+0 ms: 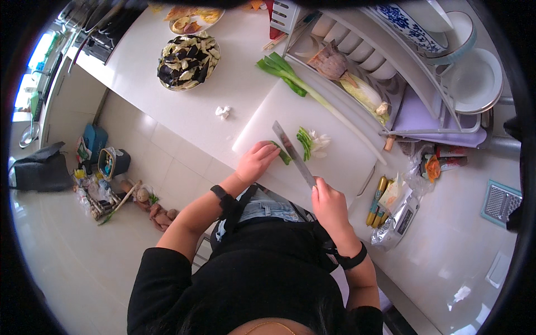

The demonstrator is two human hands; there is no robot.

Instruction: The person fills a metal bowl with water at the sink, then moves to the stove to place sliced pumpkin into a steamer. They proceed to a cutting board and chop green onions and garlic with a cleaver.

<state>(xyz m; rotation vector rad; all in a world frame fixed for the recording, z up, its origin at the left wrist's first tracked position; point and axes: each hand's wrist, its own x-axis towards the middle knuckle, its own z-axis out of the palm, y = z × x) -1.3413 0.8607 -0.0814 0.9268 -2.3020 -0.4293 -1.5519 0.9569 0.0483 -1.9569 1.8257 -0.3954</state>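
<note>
On a white cutting board (268, 109), my left hand (258, 161) holds down a green pepper piece (285, 156) with its fingers together. My right hand (331, 201) grips the handle of a kitchen knife (294, 153), whose blade lies just right of the pepper. Sliced green pepper (304, 143) sits beside chopped white pieces (319, 143), right of the blade. A long green onion (324, 104) runs along the board's upper right side, with a whole green pepper (294, 87) next to its leafy end.
A bowl of cut eggplant (189, 62) and a plate of food (197, 21) stand at the upper left. A crumpled white tissue (223, 112) lies on the counter. A dish rack (444, 104) with bowls is at upper right; wrapped sausages (377, 201) and a grater (500, 203) lie lower right.
</note>
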